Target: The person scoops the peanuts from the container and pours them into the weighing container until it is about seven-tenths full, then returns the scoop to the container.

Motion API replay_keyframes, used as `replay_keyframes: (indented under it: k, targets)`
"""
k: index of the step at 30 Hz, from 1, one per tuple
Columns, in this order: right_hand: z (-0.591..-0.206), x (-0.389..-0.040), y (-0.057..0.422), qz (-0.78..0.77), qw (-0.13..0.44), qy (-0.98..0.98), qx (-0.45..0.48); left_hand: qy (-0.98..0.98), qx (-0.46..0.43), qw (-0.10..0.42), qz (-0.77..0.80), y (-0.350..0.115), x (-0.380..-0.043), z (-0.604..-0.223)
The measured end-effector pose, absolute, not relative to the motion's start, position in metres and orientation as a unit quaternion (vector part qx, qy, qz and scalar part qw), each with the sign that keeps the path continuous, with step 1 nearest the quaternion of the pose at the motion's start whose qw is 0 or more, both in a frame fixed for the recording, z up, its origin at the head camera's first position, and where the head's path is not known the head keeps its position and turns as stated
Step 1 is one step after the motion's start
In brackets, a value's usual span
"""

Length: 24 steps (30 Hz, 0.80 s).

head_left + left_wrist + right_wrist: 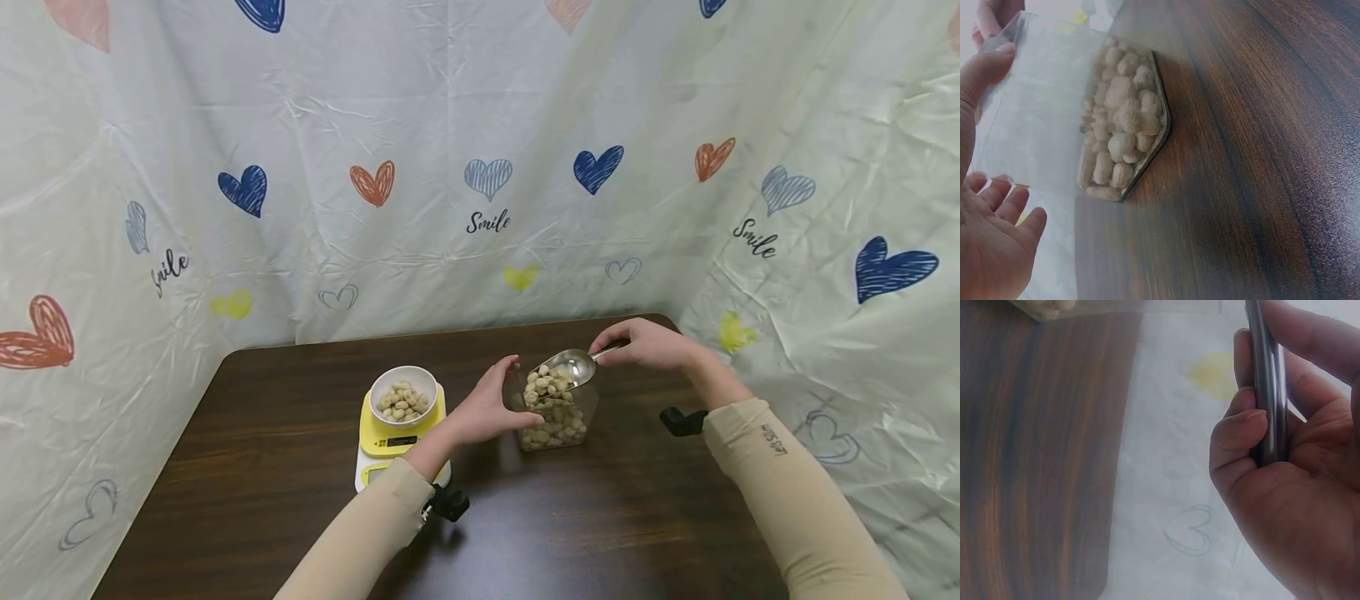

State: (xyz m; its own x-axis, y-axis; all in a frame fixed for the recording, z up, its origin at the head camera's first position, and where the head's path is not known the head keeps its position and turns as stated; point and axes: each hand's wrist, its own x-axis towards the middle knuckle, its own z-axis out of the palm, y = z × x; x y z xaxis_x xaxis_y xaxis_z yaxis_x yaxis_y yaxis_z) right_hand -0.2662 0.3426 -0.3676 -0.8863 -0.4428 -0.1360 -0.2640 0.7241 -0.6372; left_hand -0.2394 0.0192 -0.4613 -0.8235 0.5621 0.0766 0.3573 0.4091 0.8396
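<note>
A clear plastic box of unshelled peanuts stands on the table. My left hand holds the box near its top, thumb on one side and fingers on the other. My right hand grips the handle of a metal scoop, and in the right wrist view the fingers curl round that handle. The scoop's bowl tilts down into the box's mouth, against the peanuts; how many lie in it is hard to tell. Left of the box, a white bowl with peanuts sits on a yellow and white kitchen scale.
The dark wooden table ends at a back edge close to a white curtain printed with hearts. My left forearm passes over the scale's front corner and partly hides its display.
</note>
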Motion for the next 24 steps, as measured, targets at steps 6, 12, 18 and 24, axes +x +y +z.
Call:
replay_keyframes:
  k: [6,12,18,24]
  targets:
    - [-0.365,-0.263,0.349,-0.323,0.135,0.917,-0.191,0.833,0.279,0.110,0.465,0.019,-0.240,-0.461]
    - [-0.366,-0.261,0.355,-0.334,0.130,0.915,-0.185,0.831,0.280,0.115,0.466,0.018,-0.240,-0.460]
    - [-0.370,-0.259,0.358,-0.333,0.126,0.916,-0.182,0.830,0.280,0.116,0.468,0.017,-0.240,-0.460]
    - [-0.371,-0.256,0.359,-0.347,0.130,0.912,-0.177,0.831,0.277,0.120,0.466,0.017,-0.238,-0.462]
